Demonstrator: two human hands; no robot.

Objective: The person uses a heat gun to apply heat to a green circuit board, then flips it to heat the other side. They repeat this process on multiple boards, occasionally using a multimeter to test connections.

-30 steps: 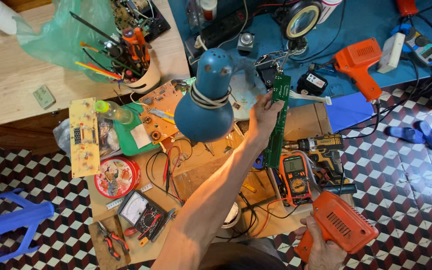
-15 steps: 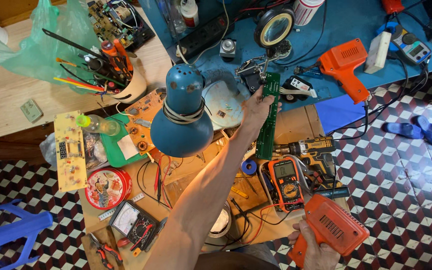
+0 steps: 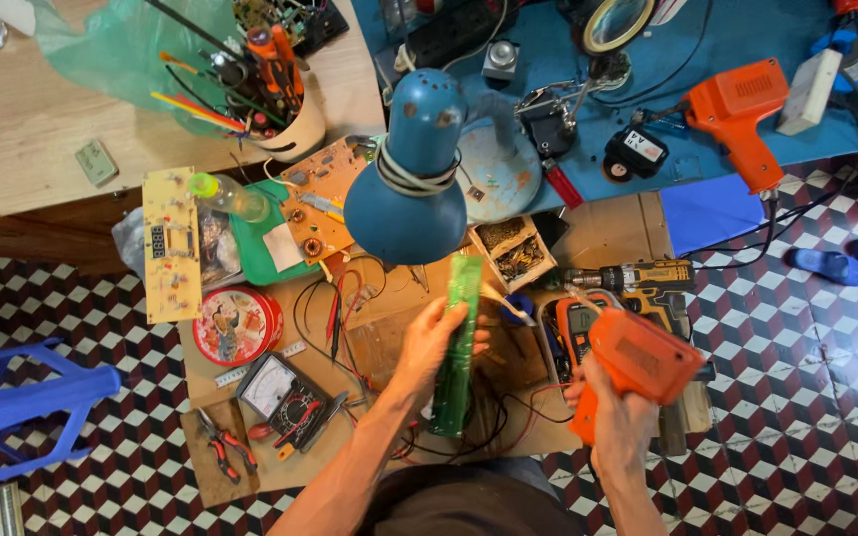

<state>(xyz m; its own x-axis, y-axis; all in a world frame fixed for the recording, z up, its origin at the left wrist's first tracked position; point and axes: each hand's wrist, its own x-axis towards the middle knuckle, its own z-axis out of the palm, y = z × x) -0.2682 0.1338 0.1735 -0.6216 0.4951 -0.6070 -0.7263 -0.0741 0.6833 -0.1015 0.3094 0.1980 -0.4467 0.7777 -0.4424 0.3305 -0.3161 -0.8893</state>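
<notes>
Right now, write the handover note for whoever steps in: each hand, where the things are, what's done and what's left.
Left hand: holds the long green circuit board upright on its long axis over the brown work board, under the blue desk lamp.
Right hand: grips the orange soldering gun, tip aimed up and left toward the board, not touching it.
Nearby: orange multimeter and yellow cordless drill just right of the board; a second orange gun lies on the blue bench.
Done: board and gun both in hand. Left: no contact between tip and board yet.

Below me: checkered tile floor (image 3: 786,397), wooden worktop (image 3: 22,129), blue-covered worktop (image 3: 727,30), blue plastic stool (image 3: 22,397), blue lamp (image 3: 419,179).
</notes>
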